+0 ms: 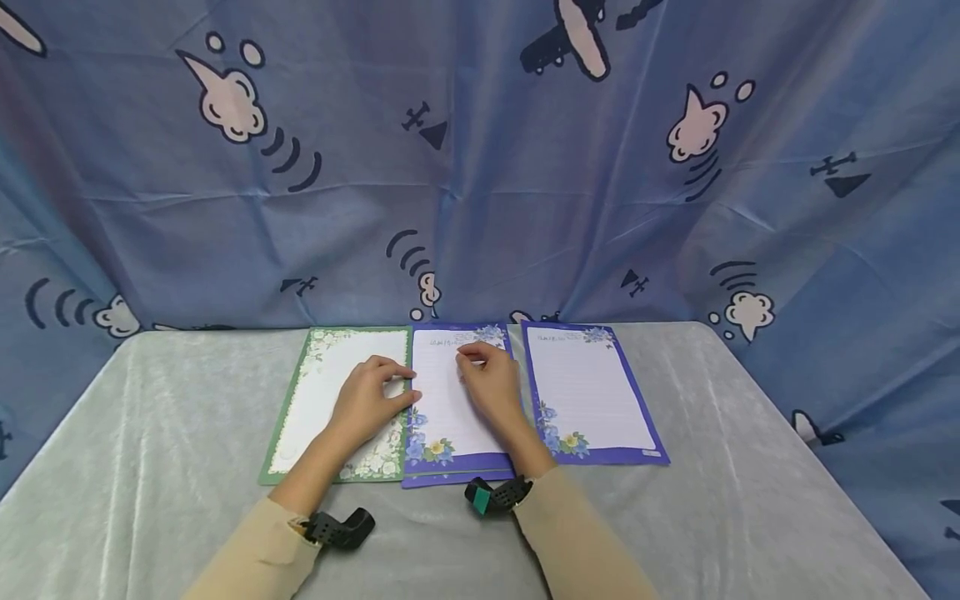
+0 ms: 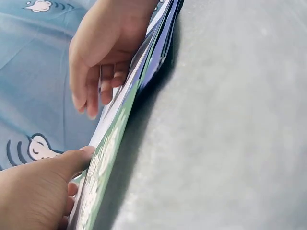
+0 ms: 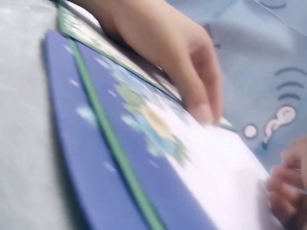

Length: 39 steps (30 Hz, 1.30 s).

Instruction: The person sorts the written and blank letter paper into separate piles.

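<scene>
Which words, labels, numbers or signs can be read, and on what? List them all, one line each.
No text is readable in any view.
Middle purple-bordered sheet: faint writing at the top, too small to read.
Right purple-bordered sheet: faint writing at the top and a small mark at lower right, both too small.
Green-bordered sheet: no lettering seen.
Curtain: drawn pictures; no lettering seen.
</scene>
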Each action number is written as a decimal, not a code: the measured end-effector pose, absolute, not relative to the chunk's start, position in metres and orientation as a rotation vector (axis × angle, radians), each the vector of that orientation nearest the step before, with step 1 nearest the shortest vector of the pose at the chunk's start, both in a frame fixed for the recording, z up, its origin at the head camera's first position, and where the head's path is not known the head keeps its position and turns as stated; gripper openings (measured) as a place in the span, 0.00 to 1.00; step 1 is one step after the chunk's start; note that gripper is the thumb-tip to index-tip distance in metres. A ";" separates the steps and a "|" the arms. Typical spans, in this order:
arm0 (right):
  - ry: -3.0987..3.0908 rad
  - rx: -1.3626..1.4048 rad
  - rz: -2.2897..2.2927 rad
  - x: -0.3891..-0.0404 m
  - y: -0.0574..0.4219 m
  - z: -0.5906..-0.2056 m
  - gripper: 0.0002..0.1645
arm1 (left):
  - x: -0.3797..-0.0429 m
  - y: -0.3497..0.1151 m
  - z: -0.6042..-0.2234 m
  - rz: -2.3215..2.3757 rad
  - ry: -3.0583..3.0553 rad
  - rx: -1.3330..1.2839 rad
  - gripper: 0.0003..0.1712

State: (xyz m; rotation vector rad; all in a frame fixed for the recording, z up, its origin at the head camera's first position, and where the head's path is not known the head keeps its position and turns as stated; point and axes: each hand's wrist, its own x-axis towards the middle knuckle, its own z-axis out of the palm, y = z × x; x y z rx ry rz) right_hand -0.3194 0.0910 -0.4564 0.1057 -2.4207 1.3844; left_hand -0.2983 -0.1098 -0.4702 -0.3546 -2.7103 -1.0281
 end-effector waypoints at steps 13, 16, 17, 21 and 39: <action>-2.504 -0.059 1.002 -0.324 0.118 -0.458 0.15 | -0.298 -0.111 -0.470 -1.038 -2.718 -0.366 0.19; -2.493 -0.061 0.999 -0.325 0.119 -0.461 0.17 | -0.298 -0.110 -0.469 -1.044 -2.722 -0.366 0.18; -2.488 -0.067 1.007 -0.325 0.118 -0.462 0.18 | -0.298 -0.110 -0.469 -1.042 -2.724 -0.366 0.18; -2.480 -0.100 1.044 -0.326 0.118 -0.464 0.19 | -0.297 -0.109 -0.468 -1.036 -2.728 -0.358 0.18; -2.508 -0.127 1.007 -0.329 0.116 -0.467 0.20 | -0.297 -0.111 -0.469 -1.034 -2.715 -0.365 0.19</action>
